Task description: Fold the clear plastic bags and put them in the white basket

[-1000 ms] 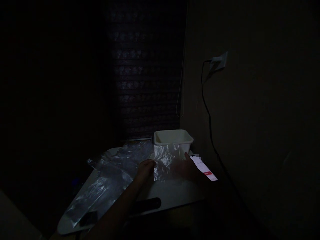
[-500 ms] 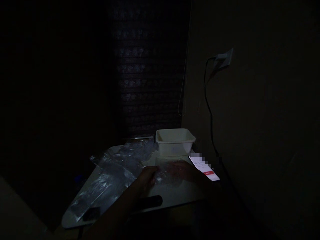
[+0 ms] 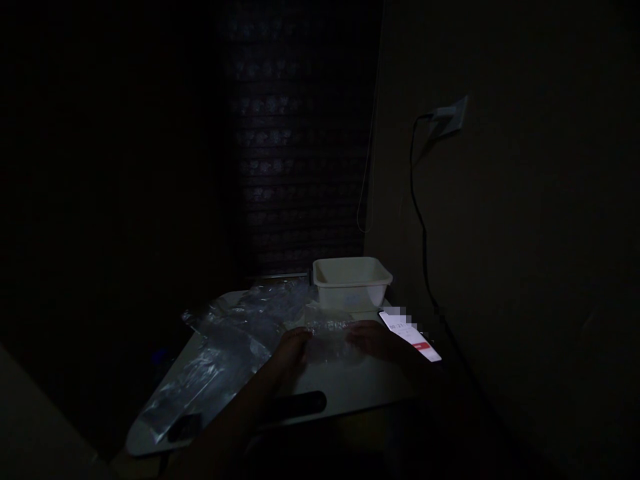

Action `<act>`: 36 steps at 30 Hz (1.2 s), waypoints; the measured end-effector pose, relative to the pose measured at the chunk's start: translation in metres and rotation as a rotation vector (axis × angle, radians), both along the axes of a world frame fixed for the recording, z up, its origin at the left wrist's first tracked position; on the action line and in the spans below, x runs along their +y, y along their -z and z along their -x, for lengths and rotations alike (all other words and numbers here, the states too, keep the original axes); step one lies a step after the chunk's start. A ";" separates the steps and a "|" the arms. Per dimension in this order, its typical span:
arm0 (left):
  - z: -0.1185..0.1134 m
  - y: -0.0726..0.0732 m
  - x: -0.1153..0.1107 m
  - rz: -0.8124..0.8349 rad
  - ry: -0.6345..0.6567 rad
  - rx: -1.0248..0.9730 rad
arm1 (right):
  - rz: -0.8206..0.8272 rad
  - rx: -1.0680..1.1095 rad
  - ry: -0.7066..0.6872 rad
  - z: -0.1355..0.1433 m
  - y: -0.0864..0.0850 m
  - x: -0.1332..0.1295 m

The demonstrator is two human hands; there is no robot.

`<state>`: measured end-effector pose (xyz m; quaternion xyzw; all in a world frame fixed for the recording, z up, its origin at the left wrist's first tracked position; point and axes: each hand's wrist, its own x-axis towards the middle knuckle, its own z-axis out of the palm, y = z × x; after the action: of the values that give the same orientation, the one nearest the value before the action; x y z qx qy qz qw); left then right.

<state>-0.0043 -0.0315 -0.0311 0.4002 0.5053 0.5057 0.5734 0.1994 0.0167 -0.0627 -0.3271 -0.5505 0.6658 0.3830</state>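
Note:
A clear plastic bag [image 3: 330, 343] stretches between my two hands, low over the white tabletop [image 3: 353, 387]. My left hand [image 3: 291, 350] pinches its left side, thumb and fingers closed. On the opposite side, my right hand [image 3: 374, 340] grips the same bag; its fingertips are dim and partly behind the film. To the left, more clear plastic bags [image 3: 215, 363] lie spread in a crumpled heap. Just beyond my hands stands a white plastic tub [image 3: 350, 295].
A lit phone [image 3: 413, 339] lies at the tabletop's right edge. A black cord [image 3: 424, 233] runs down from a wall outlet [image 3: 453, 117]. Near the front edge is a dark oblong slot [image 3: 300, 404], with a small dark object [image 3: 185, 427] at front left. The room is very dark.
The bag between my hands has become flatter and more spread out, its upper edge now showing as a bright crinkled band. My hands have shifted only slightly.

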 end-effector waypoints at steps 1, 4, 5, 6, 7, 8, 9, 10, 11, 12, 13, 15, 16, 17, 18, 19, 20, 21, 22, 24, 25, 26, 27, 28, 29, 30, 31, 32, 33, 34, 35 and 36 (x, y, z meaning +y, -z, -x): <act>0.000 -0.001 0.000 -0.001 0.000 -0.001 | 0.043 0.046 0.007 0.002 -0.002 -0.001; 0.000 -0.001 0.000 -0.012 0.032 -0.028 | 0.145 0.146 0.036 0.005 -0.006 -0.004; -0.001 -0.002 0.000 -0.022 0.045 -0.042 | 0.165 0.148 0.040 0.006 -0.007 -0.005; -0.001 -0.002 0.000 -0.036 0.060 -0.058 | 0.179 0.145 0.045 0.006 -0.008 -0.006; -0.002 -0.002 0.000 -0.049 0.074 -0.069 | 0.190 0.141 0.049 0.006 -0.009 -0.006; -0.002 -0.002 0.000 -0.060 0.085 -0.079 | 0.197 0.136 0.048 0.005 -0.010 -0.007; -0.003 -0.002 -0.001 -0.067 0.093 -0.088 | 0.202 0.136 0.046 0.005 -0.010 -0.007; -0.003 -0.002 -0.001 -0.071 0.098 -0.095 | 0.202 0.141 0.044 0.005 -0.011 -0.007; -0.003 -0.002 -0.001 -0.067 0.097 -0.101 | 0.193 0.147 0.035 0.005 -0.012 -0.007; -0.004 -0.001 -0.001 -0.059 0.093 -0.108 | 0.182 0.151 0.021 0.005 -0.012 -0.007; -0.004 -0.001 -0.001 -0.051 0.083 -0.119 | 0.171 0.150 0.010 0.005 -0.013 -0.007; -0.003 -0.001 -0.001 -0.030 0.068 -0.141 | 0.146 0.128 0.001 0.005 -0.013 -0.007; -0.003 -0.002 0.000 -0.019 0.059 -0.151 | 0.134 0.108 0.004 0.004 -0.012 -0.006; -0.002 -0.003 0.000 -0.005 0.055 -0.159 | 0.124 0.088 0.014 0.004 -0.010 -0.005; -0.001 -0.003 0.001 0.016 0.053 -0.165 | 0.110 0.070 0.027 0.003 -0.007 -0.004; 0.001 -0.004 0.002 0.045 0.058 -0.172 | 0.088 0.053 0.033 0.002 -0.004 -0.002; 0.002 -0.004 0.003 0.074 0.073 -0.179 | 0.064 0.041 0.033 0.001 -0.001 0.000; 0.002 -0.003 0.005 0.094 0.085 -0.185 | 0.040 0.032 0.031 0.000 0.002 0.002; 0.003 -0.001 0.006 0.100 0.088 -0.182 | 0.020 0.029 0.024 -0.001 0.005 0.004; 0.002 0.004 0.008 0.059 0.050 -0.138 | 0.011 0.042 0.009 -0.002 0.008 0.008; 0.002 0.007 0.009 0.015 0.020 -0.105 | 0.026 0.061 0.005 -0.002 0.009 0.009; 0.001 0.009 0.010 -0.028 -0.005 -0.074 | 0.048 0.084 0.002 -0.003 0.009 0.010; 0.001 0.012 0.010 -0.061 -0.014 -0.049 | 0.069 0.108 0.001 -0.003 0.009 0.010; 0.000 0.014 0.010 -0.085 -0.004 -0.030 | 0.086 0.129 0.004 -0.003 0.010 0.010; 0.000 0.016 0.009 -0.101 0.014 -0.017 | 0.095 0.142 0.012 -0.004 0.010 0.009; 0.000 0.017 0.009 -0.106 0.030 -0.003 | 0.087 0.150 0.026 -0.005 0.011 0.008; -0.001 0.018 0.008 -0.104 0.046 0.016 | 0.061 0.150 0.048 -0.005 0.012 0.007; -0.001 0.019 0.008 -0.106 0.052 0.034 | 0.026 0.148 0.073 -0.006 0.014 0.005; -0.002 0.020 0.008 -0.110 0.056 0.052 | -0.012 0.144 0.098 -0.007 0.015 0.004; -0.002 0.021 0.008 -0.116 0.057 0.073 | -0.046 0.139 0.116 -0.007 0.017 0.004; -0.003 0.022 0.008 -0.125 0.054 0.097 | -0.074 0.134 0.137 -0.007 0.018 0.003; -0.003 0.024 0.010 -0.139 0.045 0.130 | -0.094 0.122 0.162 -0.007 0.018 0.003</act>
<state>-0.0017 -0.0218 -0.0547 0.4823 0.4961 0.4994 0.5215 0.2063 0.0196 -0.0807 -0.3110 -0.5284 0.6248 0.4834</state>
